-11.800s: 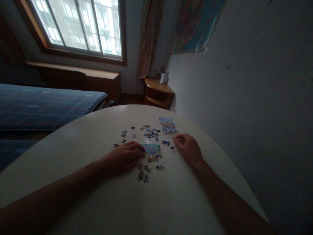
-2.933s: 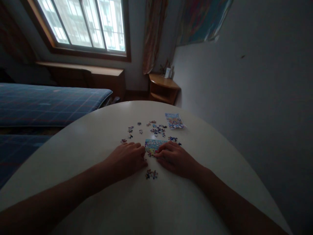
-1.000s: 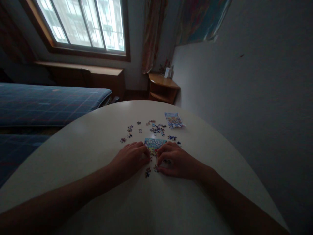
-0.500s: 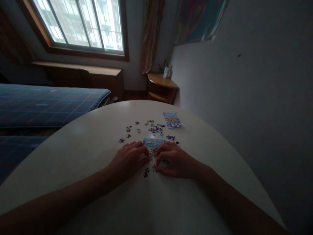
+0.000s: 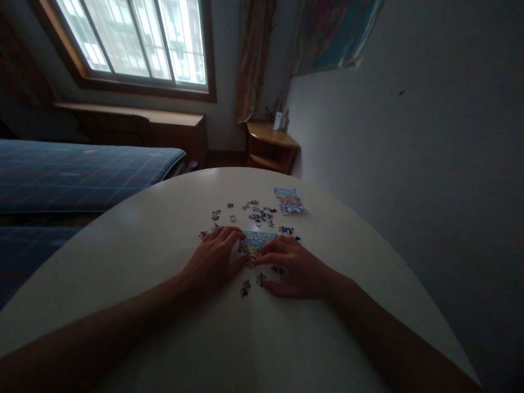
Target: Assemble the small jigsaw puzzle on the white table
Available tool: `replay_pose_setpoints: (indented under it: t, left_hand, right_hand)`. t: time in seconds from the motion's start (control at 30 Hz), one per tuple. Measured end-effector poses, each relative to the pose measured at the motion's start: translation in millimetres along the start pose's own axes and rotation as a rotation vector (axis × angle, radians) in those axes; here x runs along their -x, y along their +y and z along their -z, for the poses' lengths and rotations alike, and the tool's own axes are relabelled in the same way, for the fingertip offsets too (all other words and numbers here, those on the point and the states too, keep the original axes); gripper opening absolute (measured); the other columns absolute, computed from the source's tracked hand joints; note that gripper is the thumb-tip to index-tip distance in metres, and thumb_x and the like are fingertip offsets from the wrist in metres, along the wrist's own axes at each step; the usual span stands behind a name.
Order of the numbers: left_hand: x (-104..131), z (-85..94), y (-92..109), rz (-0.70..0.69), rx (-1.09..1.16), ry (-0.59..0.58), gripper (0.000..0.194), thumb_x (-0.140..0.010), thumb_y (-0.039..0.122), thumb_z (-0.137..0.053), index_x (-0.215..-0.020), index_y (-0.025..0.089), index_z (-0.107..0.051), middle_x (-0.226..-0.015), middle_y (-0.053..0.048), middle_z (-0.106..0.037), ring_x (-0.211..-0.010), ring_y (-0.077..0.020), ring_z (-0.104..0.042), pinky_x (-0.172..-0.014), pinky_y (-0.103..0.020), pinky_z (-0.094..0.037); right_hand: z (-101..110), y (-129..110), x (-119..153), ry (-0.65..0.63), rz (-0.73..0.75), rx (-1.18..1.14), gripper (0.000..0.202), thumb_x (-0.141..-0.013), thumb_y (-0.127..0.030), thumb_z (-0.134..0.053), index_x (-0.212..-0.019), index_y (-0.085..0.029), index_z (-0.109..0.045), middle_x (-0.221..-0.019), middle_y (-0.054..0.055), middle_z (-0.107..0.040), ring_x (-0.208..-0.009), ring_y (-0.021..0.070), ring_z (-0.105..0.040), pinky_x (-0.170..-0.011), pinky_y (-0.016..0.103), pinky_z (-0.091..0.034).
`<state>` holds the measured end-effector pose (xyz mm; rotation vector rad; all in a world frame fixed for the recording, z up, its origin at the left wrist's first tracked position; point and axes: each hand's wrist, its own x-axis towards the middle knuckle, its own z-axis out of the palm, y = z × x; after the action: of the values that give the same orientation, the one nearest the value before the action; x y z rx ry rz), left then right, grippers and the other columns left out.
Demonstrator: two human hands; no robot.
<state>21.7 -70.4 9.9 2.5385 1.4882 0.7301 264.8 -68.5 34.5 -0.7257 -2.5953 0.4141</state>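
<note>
A partly joined puzzle with a light blue top strip (image 5: 260,238) lies on the white round table (image 5: 172,218) between my hands. At its left edge is my left hand (image 5: 216,252), open, with the fingers bent over the edge and the thumb apart. My right hand (image 5: 289,265) is open at the right side, fingertips on the lower part of the puzzle and thumb spread below. Loose pieces (image 5: 245,288) lie just below the puzzle, another (image 5: 261,279) beside my right thumb. My hands hide parts of the puzzle.
Several loose pieces (image 5: 261,216) are scattered beyond the puzzle, with more to the left (image 5: 215,214) and right (image 5: 286,230). A printed picture sheet (image 5: 290,201) lies at the back right. A plaid mattress (image 5: 82,174) is past the table's left side.
My left hand has shifted slightly up, its thumb and fingers now wider apart. My right fingers have stretched left over the puzzle, opening away from the thumb.
</note>
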Motion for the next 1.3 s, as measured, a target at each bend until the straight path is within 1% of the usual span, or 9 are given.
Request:
replay_pose_setpoints:
  t: [0.17, 0.33, 0.53, 0.8, 0.97, 1.07, 1.13, 1.23, 1.3]
  left_hand:
    - [-1, -4.8, -3, -0.011, 0.057, -0.011, 0.029, -0.088, 0.028, -0.061, -0.116, 0.02, -0.058, -0.13, -0.008, -0.06, -0.12, -0.0273, -0.054, -0.105, -0.048, -0.044]
    - [-3, -2.0, 0, -0.024, 0.107, -0.051, 0.029, -0.088, 0.025, -0.055, -0.117, 0.019, -0.057, -0.128, -0.01, -0.062, -0.118, -0.0258, -0.058, -0.105, -0.046, -0.045]
    - [-3, 1.3, 1, -0.073, 0.083, -0.059, 0.036, -0.083, 0.027, -0.061, -0.118, 0.019, -0.057, -0.129, -0.01, -0.061, -0.118, -0.0275, -0.058, -0.104, -0.046, -0.047]
    - [-4, -1.8, -1, -0.066, 0.075, -0.059, 0.03, -0.086, 0.026, -0.059, -0.115, 0.019, -0.058, -0.128, -0.009, -0.062, -0.117, -0.0264, -0.059, -0.104, -0.046, -0.047]
    - [-4, -2.0, -2, -0.057, 0.086, -0.057, 0.03, -0.086, 0.027, -0.06, -0.115, 0.02, -0.058, -0.128, -0.009, -0.062, -0.118, -0.0264, -0.058, -0.104, -0.046, -0.047]
    - [-3, -3.4, -4, -0.055, 0.101, -0.052, 0.032, -0.085, 0.027, -0.061, -0.116, 0.02, -0.058, -0.129, -0.008, -0.061, -0.12, -0.0261, -0.057, -0.106, -0.046, -0.046]
    - [-3, -4.1, -5, -0.053, 0.112, -0.046, 0.032, -0.084, 0.027, -0.062, -0.116, 0.021, -0.058, -0.129, -0.008, -0.061, -0.12, -0.0261, -0.057, -0.106, -0.046, -0.046]
    - [-3, -3.8, -5, -0.052, 0.121, -0.046, 0.032, -0.084, 0.03, -0.063, -0.115, 0.022, -0.058, -0.13, -0.008, -0.061, -0.119, -0.0265, -0.057, -0.105, -0.047, -0.046]
    - [-3, -2.6, -4, -0.048, 0.123, -0.051, 0.031, -0.085, 0.03, -0.063, -0.115, 0.022, -0.059, -0.13, -0.007, -0.061, -0.119, -0.0265, -0.057, -0.104, -0.048, -0.046]
  right_hand:
    - [1, 0, 1, -0.034, 0.003, 0.022, 0.037, -0.083, -0.035, -0.069, -0.12, -0.03, -0.067, -0.115, 0.005, -0.065, -0.109, 0.0205, -0.058, -0.102, 0.041, -0.036]
    - [1, 1, 1, -0.038, -0.002, 0.035, 0.037, -0.083, -0.037, -0.07, -0.119, -0.028, -0.069, -0.116, 0.006, -0.066, -0.109, 0.0213, -0.058, -0.101, 0.041, -0.037]
    - [-1, 0, 0, -0.029, 0.02, 0.055, 0.04, -0.082, -0.037, -0.07, -0.12, -0.026, -0.068, -0.116, 0.006, -0.067, -0.109, 0.0222, -0.059, -0.102, 0.042, -0.04]
    - [-1, 0, -1, -0.018, 0.072, 0.062, 0.038, -0.082, -0.035, -0.068, -0.118, -0.024, -0.068, -0.118, 0.006, -0.069, -0.11, 0.0228, -0.06, -0.102, 0.042, -0.043]
    - [-1, 0, -1, -0.029, 0.064, 0.049, 0.041, -0.083, -0.035, -0.069, -0.122, -0.025, -0.066, -0.119, 0.006, -0.068, -0.111, 0.0226, -0.059, -0.102, 0.041, -0.044]
    - [6, -1, 0, -0.053, 0.033, 0.029, 0.041, -0.082, -0.036, -0.071, -0.12, -0.024, -0.065, -0.121, 0.007, -0.067, -0.112, 0.0227, -0.058, -0.103, 0.042, -0.042]
    - [15, -3, 0, -0.076, -0.017, 0.021, 0.037, -0.08, -0.034, -0.073, -0.114, -0.021, -0.066, -0.117, 0.009, -0.068, -0.11, 0.023, -0.059, -0.101, 0.042, -0.043]
    - [30, -4, 3, -0.148, -0.128, 0.04, 0.024, -0.079, -0.03, -0.073, -0.1, -0.019, -0.067, -0.099, 0.007, -0.069, -0.095, 0.0209, -0.062, -0.091, 0.039, -0.045]
    - [37, -5, 5, -0.198, -0.193, 0.064, 0.02, -0.078, -0.029, -0.074, -0.095, -0.019, -0.068, -0.091, 0.005, -0.068, -0.085, 0.019, -0.061, -0.084, 0.036, -0.045]
